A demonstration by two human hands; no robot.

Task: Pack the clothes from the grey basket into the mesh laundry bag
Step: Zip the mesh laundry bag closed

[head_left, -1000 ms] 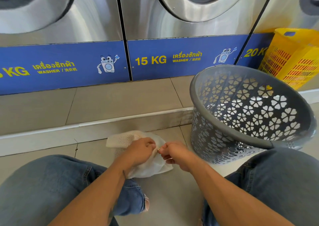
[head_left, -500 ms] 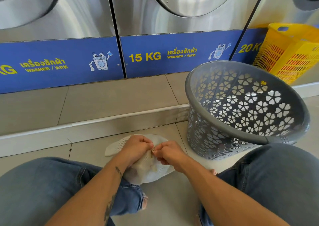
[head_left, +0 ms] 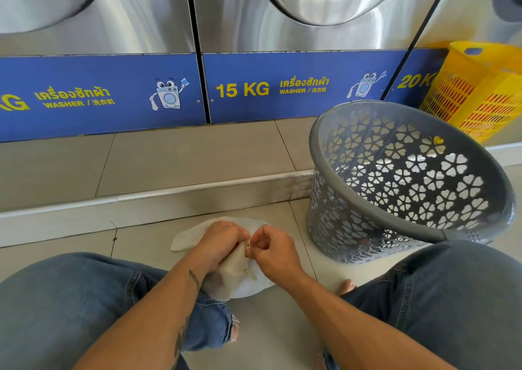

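Both forearms converge low at center; left hand [head_left: 219,245] curls closed at nine o'clock of the right hand [head_left: 275,249] (fingertips apparently pinched).

Both hands cover the middle of the mesh laundry bag [head_left: 226,273], hiding its contents and whatever small part the fingers [head_left: 255,241] pinch. The grey basket [head_left: 367,205] tilts away, its bottom unseen. The yellow basket [head_left: 480,92] runs off the right edge.
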